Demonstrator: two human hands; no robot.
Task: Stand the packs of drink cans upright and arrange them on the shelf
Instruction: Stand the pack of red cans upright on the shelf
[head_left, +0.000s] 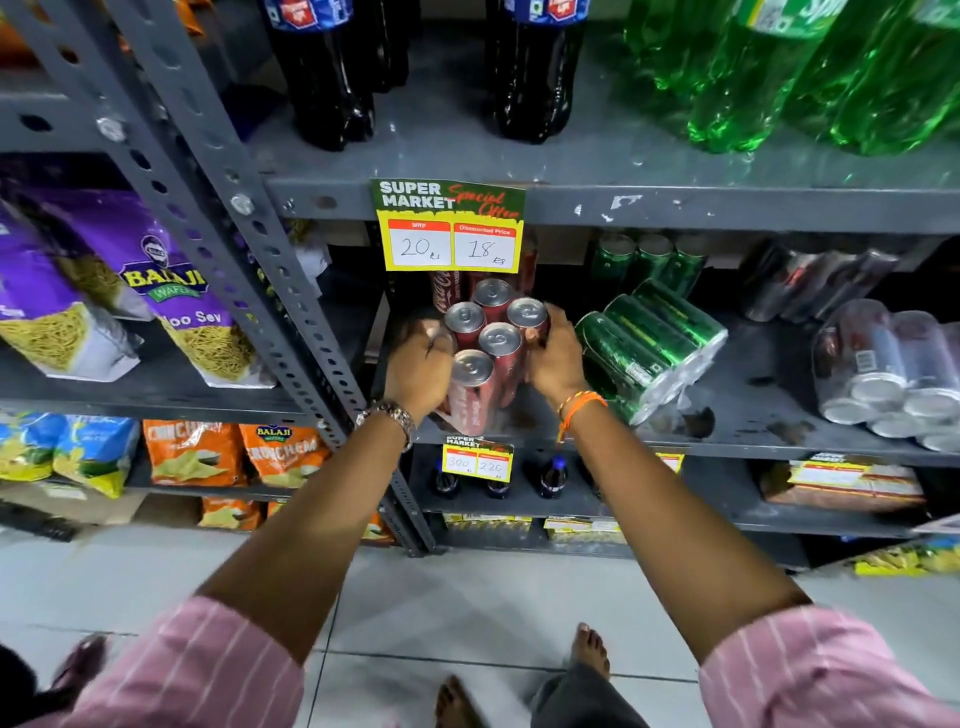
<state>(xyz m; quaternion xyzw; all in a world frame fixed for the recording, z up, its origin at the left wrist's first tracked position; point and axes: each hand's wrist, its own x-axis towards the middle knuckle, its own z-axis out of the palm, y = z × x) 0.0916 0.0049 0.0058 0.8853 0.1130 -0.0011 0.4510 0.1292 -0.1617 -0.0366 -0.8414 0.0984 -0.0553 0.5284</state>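
Left hand (418, 364) and right hand (553, 358) clamp the red pack (485, 348) from both sides at the shelf (727, 395) front — steadying it upright, silver tops showing. Slick shrink-wrap, round cans. To the right, the green pack (652, 345) leans tilted — likely next.

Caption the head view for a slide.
Both hands, left and right, grip a red can pack upright on the shelf; green pack lies tilted alongside.
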